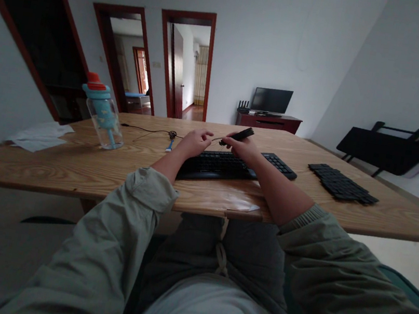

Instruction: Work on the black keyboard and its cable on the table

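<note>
A slim black tool point(238, 134) is held in the right hand point(243, 148) above the keyboard point(227, 166). The left hand point(192, 144), fingers loosely curled, is placed at its 9 o'clock; a bottle point(102, 113) stands farther toward 9 o'clock.

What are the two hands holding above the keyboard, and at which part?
The right hand grips a slim black object by its near end. The left hand pinches a thin wire beside it. What the object is cannot be told.
</note>
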Tool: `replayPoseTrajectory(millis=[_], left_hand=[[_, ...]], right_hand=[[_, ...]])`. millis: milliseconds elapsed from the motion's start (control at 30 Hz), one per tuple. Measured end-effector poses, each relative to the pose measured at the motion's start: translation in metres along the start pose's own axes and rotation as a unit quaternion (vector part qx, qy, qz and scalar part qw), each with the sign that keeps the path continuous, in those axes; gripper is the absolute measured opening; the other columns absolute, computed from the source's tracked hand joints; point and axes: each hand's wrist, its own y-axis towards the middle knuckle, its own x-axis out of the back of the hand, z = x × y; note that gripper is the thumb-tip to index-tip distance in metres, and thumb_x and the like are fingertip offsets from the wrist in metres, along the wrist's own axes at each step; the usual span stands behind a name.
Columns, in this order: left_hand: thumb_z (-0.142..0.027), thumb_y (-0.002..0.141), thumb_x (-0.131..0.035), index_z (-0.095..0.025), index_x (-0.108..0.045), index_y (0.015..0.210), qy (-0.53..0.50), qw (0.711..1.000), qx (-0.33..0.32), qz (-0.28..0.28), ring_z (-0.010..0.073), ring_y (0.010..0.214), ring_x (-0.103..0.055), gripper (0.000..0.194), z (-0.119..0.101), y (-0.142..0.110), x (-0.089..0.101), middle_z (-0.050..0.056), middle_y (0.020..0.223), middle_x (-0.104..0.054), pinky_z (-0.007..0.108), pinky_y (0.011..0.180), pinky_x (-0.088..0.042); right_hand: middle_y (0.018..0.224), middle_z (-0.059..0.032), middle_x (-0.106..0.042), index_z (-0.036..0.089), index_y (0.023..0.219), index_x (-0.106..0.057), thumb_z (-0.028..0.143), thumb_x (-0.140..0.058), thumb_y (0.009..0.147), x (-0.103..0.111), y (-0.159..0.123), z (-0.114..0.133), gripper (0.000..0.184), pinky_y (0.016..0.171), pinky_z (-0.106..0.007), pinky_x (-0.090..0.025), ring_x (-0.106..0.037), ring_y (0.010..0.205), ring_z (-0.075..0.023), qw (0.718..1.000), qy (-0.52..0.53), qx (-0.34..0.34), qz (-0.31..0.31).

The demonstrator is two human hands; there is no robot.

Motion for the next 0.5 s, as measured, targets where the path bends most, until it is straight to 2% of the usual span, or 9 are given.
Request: replayPoseTrajectory(millis=[100,167,267,367,433,500], left_hand=[[-0.025,0.094,-0.055,-0.015,-0.08,0.107,0.009,0.998,-0.022,0.053,0.0234,0.095,-0.069,0.029,-0.0019,-0.0004,0.0009,0.01,0.106,-0.078,0.034,0.09,-0.052],[-0.027,0.095,-0.055,-0.016,-0.08,0.108,0.002,0.998,-0.026,0.063,0.0234,0.097,-0.069,0.03,-0.0037,-0.0019,0.0018,0.009,0.108,-0.079,0.035,0.092,-0.052],[-0.036,0.095,-0.06,-0.016,-0.079,0.108,-0.018,0.996,-0.023,0.079,0.0223,0.092,-0.069,0.031,-0.0065,-0.005,0.0027,0.008,0.101,-0.079,0.033,0.085,-0.053],[-0.05,0.085,-0.074,-0.014,-0.076,0.115,-0.026,0.996,-0.011,0.088,0.0208,0.082,-0.066,0.047,-0.0083,-0.0073,0.0023,0.008,0.094,-0.076,0.031,0.075,-0.052],[-0.05,0.078,-0.081,-0.013,-0.073,0.12,-0.017,0.996,-0.008,0.085,0.0204,0.081,-0.066,0.057,-0.0085,-0.0079,0.0016,0.008,0.095,-0.074,0.031,0.073,-0.052],[-0.047,0.078,-0.082,-0.014,-0.072,0.123,-0.003,0.997,-0.008,0.079,0.0205,0.083,-0.066,0.057,-0.0076,-0.0076,0.0012,0.008,0.099,-0.074,0.031,0.076,-0.052]], right_hand=[[0.07,-0.0016,-0.066,0.015,0.09,-0.071,0.038,-0.076,0.084,0.0016,0.0039,-0.0062,0.025,0.042,-0.022,-0.032,-0.045,0.048,-0.0076,1.0,0.02,0.01,-0.018],[0.069,-0.0018,-0.066,0.015,0.09,-0.07,0.041,-0.078,0.083,0.0019,0.0053,-0.0082,0.028,0.041,-0.022,-0.032,-0.045,0.048,-0.0075,0.999,0.034,0.011,-0.029],[0.067,-0.0025,-0.065,0.015,0.085,-0.069,0.043,-0.079,0.083,0.0014,0.0053,-0.0074,0.03,0.041,-0.021,-0.032,-0.045,0.047,-0.0076,0.998,0.042,0.006,-0.04],[0.066,-0.003,-0.065,0.015,0.079,-0.066,0.039,-0.076,0.085,0.0003,0.0038,-0.0036,0.027,0.04,-0.022,-0.032,-0.045,0.046,-0.0073,0.997,0.049,-0.005,-0.05],[0.064,-0.0025,-0.064,0.015,0.077,-0.065,0.036,-0.073,0.087,-0.0004,0.0027,-0.001,0.025,0.04,-0.021,-0.031,-0.044,0.045,-0.0071,0.997,0.056,-0.012,-0.059],[0.061,-0.0017,-0.061,0.015,0.075,-0.063,0.034,-0.071,0.087,-0.0007,0.002,0.0008,0.024,0.04,-0.021,-0.03,-0.043,0.044,-0.0072,0.997,0.054,-0.019,-0.06]])
